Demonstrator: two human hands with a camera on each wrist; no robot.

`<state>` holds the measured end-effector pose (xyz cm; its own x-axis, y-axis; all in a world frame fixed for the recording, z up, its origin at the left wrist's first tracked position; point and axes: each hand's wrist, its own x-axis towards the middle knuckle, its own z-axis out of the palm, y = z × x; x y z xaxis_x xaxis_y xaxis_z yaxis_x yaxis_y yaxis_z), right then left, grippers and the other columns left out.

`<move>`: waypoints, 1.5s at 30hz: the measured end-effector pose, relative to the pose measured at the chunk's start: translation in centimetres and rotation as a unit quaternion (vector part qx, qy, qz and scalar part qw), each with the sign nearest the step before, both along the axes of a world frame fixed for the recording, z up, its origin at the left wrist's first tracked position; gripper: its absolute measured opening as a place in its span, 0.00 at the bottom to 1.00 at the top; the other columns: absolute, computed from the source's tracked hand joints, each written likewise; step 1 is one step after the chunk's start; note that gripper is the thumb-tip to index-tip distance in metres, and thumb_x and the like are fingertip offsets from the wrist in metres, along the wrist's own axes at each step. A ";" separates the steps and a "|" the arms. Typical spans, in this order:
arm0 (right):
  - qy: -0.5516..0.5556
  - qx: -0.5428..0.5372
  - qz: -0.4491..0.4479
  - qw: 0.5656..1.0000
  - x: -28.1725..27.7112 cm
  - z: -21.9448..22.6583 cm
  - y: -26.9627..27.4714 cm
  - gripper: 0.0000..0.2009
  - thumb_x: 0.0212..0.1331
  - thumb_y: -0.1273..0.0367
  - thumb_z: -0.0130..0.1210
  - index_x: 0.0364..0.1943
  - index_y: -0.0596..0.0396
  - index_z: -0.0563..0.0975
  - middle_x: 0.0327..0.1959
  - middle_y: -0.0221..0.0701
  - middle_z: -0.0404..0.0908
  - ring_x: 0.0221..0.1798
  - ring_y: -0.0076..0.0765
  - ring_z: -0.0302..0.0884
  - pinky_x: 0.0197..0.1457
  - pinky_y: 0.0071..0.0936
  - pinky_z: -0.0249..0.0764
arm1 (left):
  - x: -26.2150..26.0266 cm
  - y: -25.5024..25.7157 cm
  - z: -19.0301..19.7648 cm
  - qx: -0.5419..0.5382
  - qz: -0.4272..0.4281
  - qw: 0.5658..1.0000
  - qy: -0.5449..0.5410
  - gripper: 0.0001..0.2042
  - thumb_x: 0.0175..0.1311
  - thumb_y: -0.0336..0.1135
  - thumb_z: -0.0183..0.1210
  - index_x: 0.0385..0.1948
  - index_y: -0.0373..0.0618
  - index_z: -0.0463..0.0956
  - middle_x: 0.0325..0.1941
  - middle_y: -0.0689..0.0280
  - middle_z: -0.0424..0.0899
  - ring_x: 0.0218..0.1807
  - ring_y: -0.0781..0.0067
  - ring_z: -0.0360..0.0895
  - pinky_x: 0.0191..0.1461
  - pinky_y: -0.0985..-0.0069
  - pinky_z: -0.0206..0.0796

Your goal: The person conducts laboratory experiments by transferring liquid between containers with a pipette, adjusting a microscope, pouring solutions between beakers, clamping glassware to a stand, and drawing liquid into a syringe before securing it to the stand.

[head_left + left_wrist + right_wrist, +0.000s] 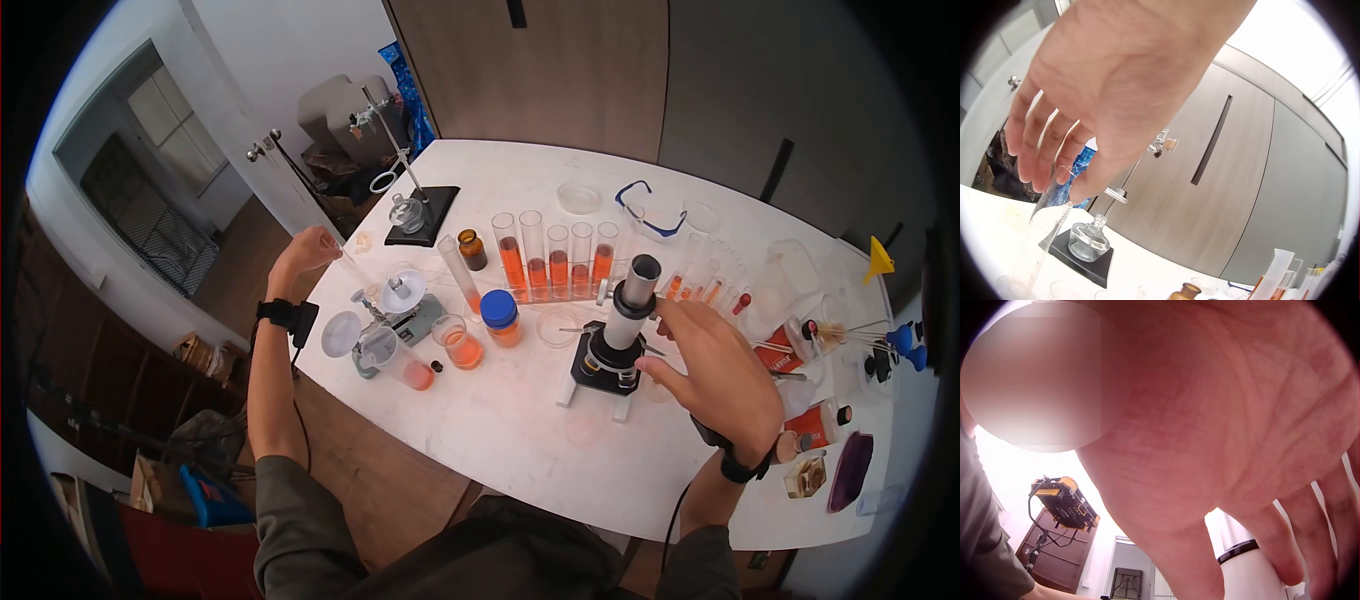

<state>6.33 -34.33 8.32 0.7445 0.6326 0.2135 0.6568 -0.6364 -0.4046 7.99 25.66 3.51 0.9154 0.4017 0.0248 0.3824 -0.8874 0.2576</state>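
My left hand (308,250) is at the far left of the table, its fingertips and thumb pinching the upper end of a clear graduated cylinder (1052,222). The cylinder slants down from the fingers in the left wrist view. Close to it stands a squat glass bottle (1089,240) on a black stand base. On the other side, my right hand (725,375) is beside a black-and-white microscope (626,325), thumb spread from the fingers. In the right wrist view the white microscope tube (1250,575) shows between thumb and fingers.
A balance (410,315) with white pans, an orange-liquid beaker (460,345) and a blue-capped jar (501,318) stand mid-left. Behind are a brown bottle (472,250) and a test tube rack (560,290). Safety glasses (655,225) lie at the back; smaller tubes and bottles crowd the right.
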 end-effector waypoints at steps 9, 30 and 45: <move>-0.008 0.004 0.009 1.000 0.2 -0.3 -0.2 0.23 0.61 0.64 0.64 0.54 0.68 0.74 0.43 0.49 0.80 0.48 0.55 0.78 0.52 0.44 0.74 | -0.2 0.3 -0.3 -0.035 0.017 0.999 0.020 0.21 0.58 0.44 0.70 0.46 0.39 0.80 0.43 0.56 0.87 0.45 0.60 0.85 0.50 0.67 0.75; -0.084 0.059 -0.272 0.957 2.8 -0.5 -5.9 0.13 0.62 0.79 0.55 0.51 0.61 0.80 0.46 0.41 0.78 0.51 0.50 0.78 0.55 0.43 0.73 | -9.7 -30.2 10.9 0.073 -0.201 0.938 -0.274 0.23 0.57 0.24 0.65 0.58 0.44 0.77 0.48 0.59 0.84 0.52 0.62 0.81 0.56 0.66 0.71; 0.006 0.009 -0.287 0.958 5.6 -2.2 -8.5 0.12 0.54 0.79 0.60 0.44 0.60 0.82 0.32 0.39 0.83 0.37 0.41 0.81 0.44 0.36 0.77 | -5.0 -36.3 7.5 -0.123 -0.350 0.878 -0.301 0.23 0.55 0.26 0.68 0.55 0.42 0.78 0.45 0.59 0.86 0.46 0.59 0.82 0.50 0.67 0.72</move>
<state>11.96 -42.86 6.07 0.9712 0.1139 0.2092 0.1952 -0.8838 -0.4251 3.01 -10.68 11.01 0.7908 -0.1930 0.5808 -0.5062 -0.7397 0.4434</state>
